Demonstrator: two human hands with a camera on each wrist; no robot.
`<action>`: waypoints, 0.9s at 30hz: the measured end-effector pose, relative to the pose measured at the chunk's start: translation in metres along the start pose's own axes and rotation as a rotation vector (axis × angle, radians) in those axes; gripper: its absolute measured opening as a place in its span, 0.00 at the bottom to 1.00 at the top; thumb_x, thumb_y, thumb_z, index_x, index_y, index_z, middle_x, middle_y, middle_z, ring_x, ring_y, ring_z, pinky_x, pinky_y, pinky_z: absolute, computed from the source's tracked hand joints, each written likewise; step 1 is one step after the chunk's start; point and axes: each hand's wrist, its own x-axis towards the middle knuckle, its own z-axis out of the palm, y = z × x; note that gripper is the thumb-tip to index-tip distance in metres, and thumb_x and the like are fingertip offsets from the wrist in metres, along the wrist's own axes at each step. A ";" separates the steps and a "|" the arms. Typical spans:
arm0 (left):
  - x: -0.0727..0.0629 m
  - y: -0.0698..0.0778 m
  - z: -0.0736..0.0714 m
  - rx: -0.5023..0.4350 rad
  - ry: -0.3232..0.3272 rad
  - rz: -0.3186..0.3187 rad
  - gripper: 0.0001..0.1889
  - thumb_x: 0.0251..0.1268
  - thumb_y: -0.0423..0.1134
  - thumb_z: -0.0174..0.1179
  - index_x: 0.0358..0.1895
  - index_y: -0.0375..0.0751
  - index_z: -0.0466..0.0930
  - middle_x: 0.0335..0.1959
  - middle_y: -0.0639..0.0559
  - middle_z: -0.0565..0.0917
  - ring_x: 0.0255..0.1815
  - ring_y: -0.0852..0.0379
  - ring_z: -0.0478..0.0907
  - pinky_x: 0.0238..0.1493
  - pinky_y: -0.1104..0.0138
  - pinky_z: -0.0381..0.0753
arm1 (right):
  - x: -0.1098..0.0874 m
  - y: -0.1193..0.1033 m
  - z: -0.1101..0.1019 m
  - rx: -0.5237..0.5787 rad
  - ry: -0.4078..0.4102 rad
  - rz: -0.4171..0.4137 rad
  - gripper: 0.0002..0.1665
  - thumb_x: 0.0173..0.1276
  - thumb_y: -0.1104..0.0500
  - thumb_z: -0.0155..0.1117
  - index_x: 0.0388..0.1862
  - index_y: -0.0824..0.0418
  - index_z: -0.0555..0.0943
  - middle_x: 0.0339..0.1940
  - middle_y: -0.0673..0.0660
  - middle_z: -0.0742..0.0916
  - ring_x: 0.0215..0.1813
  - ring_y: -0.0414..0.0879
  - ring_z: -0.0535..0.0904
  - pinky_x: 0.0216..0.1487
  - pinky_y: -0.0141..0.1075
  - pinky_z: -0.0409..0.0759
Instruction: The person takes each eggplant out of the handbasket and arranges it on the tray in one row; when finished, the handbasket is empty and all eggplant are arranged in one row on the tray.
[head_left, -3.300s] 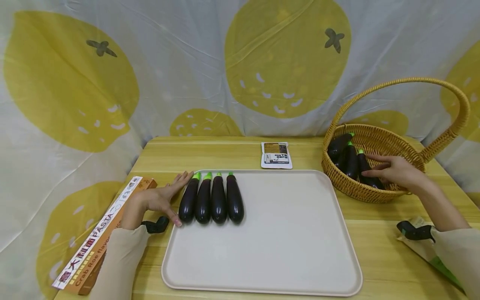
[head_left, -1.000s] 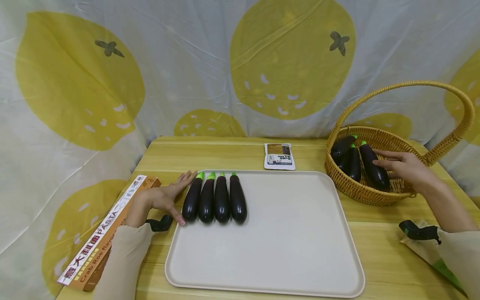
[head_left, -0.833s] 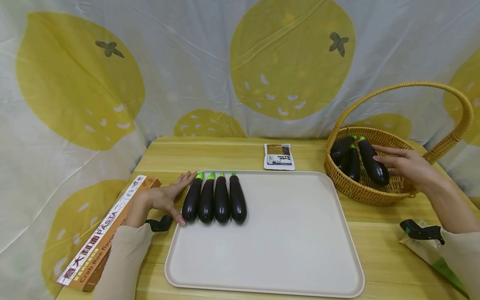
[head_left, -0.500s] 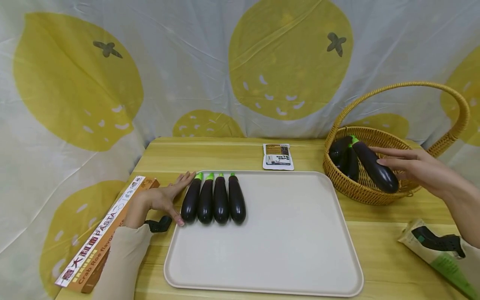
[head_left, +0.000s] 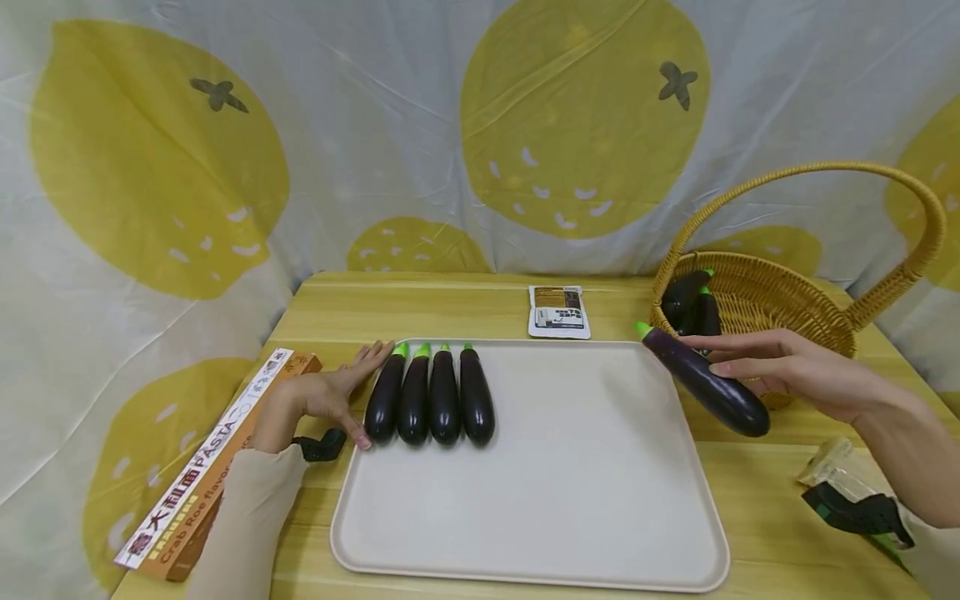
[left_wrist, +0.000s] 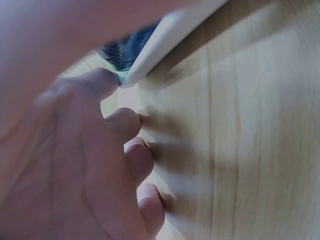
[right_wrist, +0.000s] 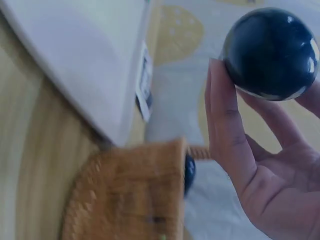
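My right hand pinches a dark purple eggplant between thumb and fingers. It is tilted, green stem toward the back left, above the tray's right edge and in front of the basket. In the right wrist view its glossy round end shows at the fingertips. Several eggplants lie side by side on the left of the cream tray, stems away from me. My left hand rests with spread fingers at the tray's left edge, beside the leftmost one. In the left wrist view, the fingertips touch the wood.
More eggplants lie in the left of the wicker basket, whose tall handle arches up. A white packet lies behind the tray. A long pasta box lies at left, and another package by my right forearm.
My right hand has taken hold of an eggplant in the basket, lifted it out and carried it left and toward me, over the tray's edge. The left hand stays in place.
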 end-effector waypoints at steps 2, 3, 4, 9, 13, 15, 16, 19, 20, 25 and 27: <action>0.001 0.000 0.000 0.002 0.002 -0.003 0.79 0.41 0.44 0.85 0.84 0.43 0.24 0.83 0.33 0.20 0.82 0.28 0.16 0.73 0.23 0.28 | 0.011 -0.006 0.013 0.027 -0.032 -0.014 0.30 0.85 0.62 0.48 0.83 0.56 0.63 0.71 0.35 0.79 0.64 0.34 0.81 0.53 0.39 0.87; 0.001 0.000 0.000 0.002 0.004 -0.004 0.79 0.41 0.43 0.85 0.84 0.44 0.24 0.83 0.34 0.20 0.82 0.28 0.16 0.73 0.23 0.28 | 0.017 -0.008 0.019 0.030 -0.035 -0.024 0.30 0.84 0.61 0.49 0.82 0.57 0.63 0.72 0.37 0.79 0.63 0.37 0.82 0.53 0.39 0.87; 0.001 0.000 0.000 0.001 0.006 -0.005 0.79 0.40 0.43 0.85 0.84 0.44 0.24 0.83 0.34 0.20 0.82 0.27 0.16 0.73 0.23 0.28 | 0.023 -0.010 0.025 0.037 -0.036 -0.020 0.30 0.84 0.60 0.50 0.82 0.56 0.64 0.72 0.41 0.80 0.62 0.38 0.83 0.52 0.39 0.87; 0.000 0.002 0.000 0.001 0.018 -0.012 0.79 0.39 0.41 0.86 0.85 0.44 0.25 0.83 0.33 0.20 0.82 0.27 0.16 0.74 0.24 0.27 | 0.054 -0.019 0.056 0.026 0.038 0.040 0.32 0.80 0.53 0.60 0.79 0.55 0.69 0.75 0.62 0.77 0.61 0.38 0.82 0.53 0.37 0.85; 0.000 0.001 0.000 0.003 0.017 -0.019 0.79 0.39 0.41 0.86 0.85 0.44 0.25 0.83 0.33 0.20 0.82 0.28 0.16 0.74 0.24 0.27 | 0.080 -0.022 0.079 0.031 0.072 0.061 0.34 0.78 0.51 0.62 0.79 0.54 0.69 0.78 0.67 0.73 0.63 0.42 0.80 0.56 0.41 0.84; 0.000 0.000 0.000 0.004 0.016 -0.020 0.79 0.39 0.42 0.86 0.85 0.44 0.25 0.83 0.34 0.20 0.82 0.28 0.16 0.74 0.24 0.27 | 0.094 -0.022 0.091 0.045 0.094 0.064 0.34 0.77 0.51 0.63 0.79 0.54 0.70 0.78 0.66 0.73 0.64 0.43 0.79 0.55 0.42 0.84; 0.000 0.000 0.000 0.003 0.015 -0.020 0.79 0.39 0.42 0.86 0.85 0.44 0.25 0.83 0.34 0.20 0.82 0.28 0.16 0.74 0.24 0.27 | 0.101 -0.021 0.097 0.050 0.105 0.065 0.34 0.77 0.52 0.63 0.79 0.54 0.70 0.78 0.65 0.73 0.64 0.44 0.79 0.54 0.41 0.85; 0.000 -0.001 0.000 0.006 0.017 -0.015 0.79 0.39 0.42 0.86 0.84 0.43 0.25 0.83 0.33 0.20 0.82 0.28 0.16 0.74 0.24 0.27 | 0.122 -0.021 0.116 0.072 0.113 0.058 0.34 0.76 0.55 0.63 0.79 0.57 0.70 0.79 0.65 0.72 0.60 0.42 0.79 0.50 0.41 0.86; 0.000 -0.001 0.000 0.009 0.017 -0.013 0.79 0.39 0.43 0.86 0.84 0.43 0.25 0.83 0.33 0.20 0.82 0.28 0.16 0.74 0.24 0.27 | 0.128 -0.022 0.122 0.078 0.111 0.061 0.34 0.76 0.56 0.63 0.79 0.58 0.70 0.78 0.66 0.73 0.58 0.42 0.80 0.50 0.41 0.86; 0.000 -0.001 0.000 0.010 0.017 -0.016 0.79 0.39 0.43 0.86 0.85 0.44 0.25 0.83 0.33 0.20 0.82 0.27 0.17 0.74 0.24 0.29 | 0.152 -0.026 0.144 0.082 0.090 0.071 0.36 0.77 0.57 0.61 0.80 0.62 0.65 0.69 0.71 0.80 0.50 0.44 0.87 0.54 0.44 0.87; 0.000 -0.001 0.000 0.006 0.018 -0.020 0.79 0.39 0.42 0.86 0.85 0.45 0.25 0.83 0.34 0.20 0.82 0.27 0.17 0.74 0.23 0.30 | 0.158 -0.027 0.150 0.087 0.097 0.088 0.36 0.77 0.58 0.62 0.80 0.61 0.66 0.65 0.71 0.83 0.48 0.45 0.89 0.54 0.44 0.87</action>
